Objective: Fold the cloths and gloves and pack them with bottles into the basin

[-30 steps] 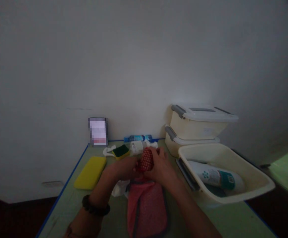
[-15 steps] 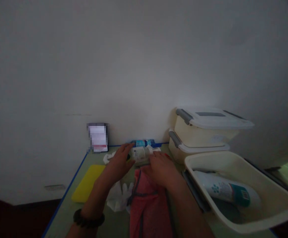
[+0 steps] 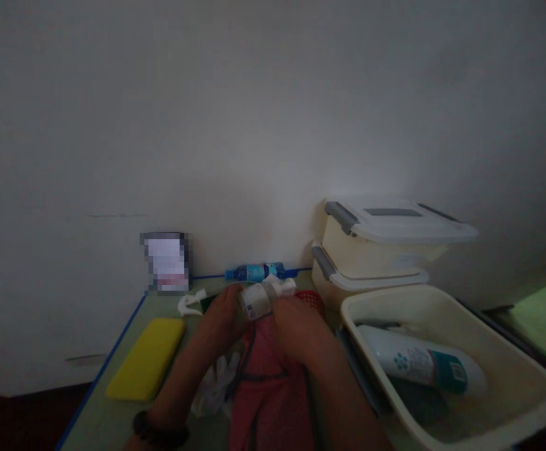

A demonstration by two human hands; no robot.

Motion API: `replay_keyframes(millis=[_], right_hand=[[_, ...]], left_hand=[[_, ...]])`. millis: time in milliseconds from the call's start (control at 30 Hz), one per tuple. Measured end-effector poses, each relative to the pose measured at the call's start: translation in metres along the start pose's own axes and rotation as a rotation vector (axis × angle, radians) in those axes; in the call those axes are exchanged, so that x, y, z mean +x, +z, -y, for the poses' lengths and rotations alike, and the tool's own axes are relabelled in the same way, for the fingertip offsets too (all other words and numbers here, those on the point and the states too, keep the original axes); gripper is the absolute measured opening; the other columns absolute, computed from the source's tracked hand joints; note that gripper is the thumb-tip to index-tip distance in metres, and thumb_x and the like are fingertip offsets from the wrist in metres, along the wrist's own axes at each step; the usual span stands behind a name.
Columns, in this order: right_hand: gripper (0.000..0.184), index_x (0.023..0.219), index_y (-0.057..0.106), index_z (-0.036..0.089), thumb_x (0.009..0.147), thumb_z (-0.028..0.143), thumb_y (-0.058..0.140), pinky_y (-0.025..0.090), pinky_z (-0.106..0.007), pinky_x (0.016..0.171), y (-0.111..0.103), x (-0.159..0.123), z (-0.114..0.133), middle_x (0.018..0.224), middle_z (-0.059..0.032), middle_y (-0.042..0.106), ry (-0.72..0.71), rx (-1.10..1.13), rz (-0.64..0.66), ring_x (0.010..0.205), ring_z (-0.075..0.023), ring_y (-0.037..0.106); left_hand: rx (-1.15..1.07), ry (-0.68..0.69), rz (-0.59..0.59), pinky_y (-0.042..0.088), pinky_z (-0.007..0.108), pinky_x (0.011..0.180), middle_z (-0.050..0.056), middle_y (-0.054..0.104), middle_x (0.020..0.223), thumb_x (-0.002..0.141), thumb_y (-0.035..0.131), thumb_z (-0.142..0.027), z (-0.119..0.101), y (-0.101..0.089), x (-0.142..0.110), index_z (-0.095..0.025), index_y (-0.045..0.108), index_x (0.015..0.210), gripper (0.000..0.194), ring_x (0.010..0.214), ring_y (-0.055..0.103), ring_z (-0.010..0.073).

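Observation:
My left hand (image 3: pixel 221 316) is closed around a small white spray bottle (image 3: pixel 257 299) that lies tilted near the table's back. My right hand (image 3: pixel 298 329) rests beside it, fingers curled toward the bottle, above a pink cloth (image 3: pixel 273 388). A red mesh item (image 3: pixel 311 299) peeks out just behind my right hand. A white glove (image 3: pixel 214 382) lies under my left forearm. A dark bead bracelet (image 3: pixel 160 432) circles my left wrist.
A yellow pad (image 3: pixel 146 358) lies at the left. A blue bottle (image 3: pixel 254 272) lies against the wall. Two lidded cream boxes (image 3: pixel 381 250) are stacked at the right, and a cream basin (image 3: pixel 512 363) holds a white-and-teal bottle (image 3: pixel 423 363). The green table (image 3: pixel 108 419) has a blue edge.
The red mesh item left my hands and now lies behind them. My left hand reached back and closed on the white bottle. The view shifted slightly.

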State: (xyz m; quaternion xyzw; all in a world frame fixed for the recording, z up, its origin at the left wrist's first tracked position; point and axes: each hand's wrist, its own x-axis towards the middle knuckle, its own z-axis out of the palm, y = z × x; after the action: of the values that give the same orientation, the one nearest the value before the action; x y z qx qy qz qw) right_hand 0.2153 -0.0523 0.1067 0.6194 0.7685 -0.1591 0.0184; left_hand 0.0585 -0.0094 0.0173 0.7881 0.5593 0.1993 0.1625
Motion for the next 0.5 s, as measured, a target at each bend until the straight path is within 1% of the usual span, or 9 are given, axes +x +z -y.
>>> replay_keyframes(millis=[100, 200, 300, 400, 500], right_hand=[[0.035, 0.102, 0.066, 0.004, 0.084, 0.007, 0.037, 0.049, -0.038, 0.083, -0.001, 0.000, 0.001, 0.107, -0.0214, 0.067, 0.001, -0.004, -0.045, 0.102, -0.0295, 0.063], [0.032, 0.101, 0.066, 0.006, 0.085, 0.010, 0.039, 0.049, -0.037, 0.084, -0.001, -0.002, 0.000, 0.106, -0.0195, 0.068, -0.021, -0.005, -0.063, 0.102, -0.0281, 0.063], [0.030, 0.101, 0.066, 0.008, 0.086, 0.014, 0.041, 0.049, -0.037, 0.083, -0.004, -0.009, 0.000, 0.105, -0.0180, 0.068, -0.041, -0.001, -0.098, 0.101, -0.0273, 0.063], [0.032, 0.103, 0.064, 0.007, 0.087, 0.013, 0.037, 0.049, -0.037, 0.082, -0.009, -0.017, -0.001, 0.107, -0.0170, 0.067, -0.051, 0.003, -0.148, 0.102, -0.0269, 0.062], [0.032, 0.103, 0.064, 0.008, 0.085, 0.010, 0.037, 0.048, -0.034, 0.081, -0.014, -0.021, -0.003, 0.106, -0.0155, 0.067, -0.065, 0.013, -0.142, 0.101, -0.0251, 0.063]], left_hand=[[-0.006, -0.021, 0.050, 0.048, 0.041, 0.087, 0.020, 0.057, 0.121, 0.071, 0.064, -0.029, -0.005, -0.011, -0.003, -0.008, 0.044, 0.123, 0.059, 0.105, 0.060, 0.0314], [-0.008, -0.031, 0.085, 0.047, 0.044, 0.088, 0.023, 0.056, 0.123, 0.071, 0.063, -0.036, -0.009, -0.024, -0.006, -0.006, 0.043, 0.125, 0.065, 0.106, 0.059, 0.0337], [-0.023, -0.039, 0.116, 0.047, 0.044, 0.088, 0.022, 0.058, 0.118, 0.071, 0.061, -0.040, -0.011, -0.033, -0.005, -0.005, 0.042, 0.126, 0.067, 0.107, 0.059, 0.0340], [-0.086, -0.033, 0.101, 0.049, 0.045, 0.085, 0.020, 0.061, 0.115, 0.070, 0.061, -0.044, -0.011, -0.037, -0.004, -0.008, 0.041, 0.126, 0.069, 0.101, 0.062, 0.0325], [-0.215, -0.047, 0.033, 0.054, 0.043, 0.079, 0.017, 0.061, 0.112, 0.069, 0.061, -0.051, -0.011, -0.046, -0.005, -0.012, 0.043, 0.123, 0.070, 0.091, 0.065, 0.0288]])
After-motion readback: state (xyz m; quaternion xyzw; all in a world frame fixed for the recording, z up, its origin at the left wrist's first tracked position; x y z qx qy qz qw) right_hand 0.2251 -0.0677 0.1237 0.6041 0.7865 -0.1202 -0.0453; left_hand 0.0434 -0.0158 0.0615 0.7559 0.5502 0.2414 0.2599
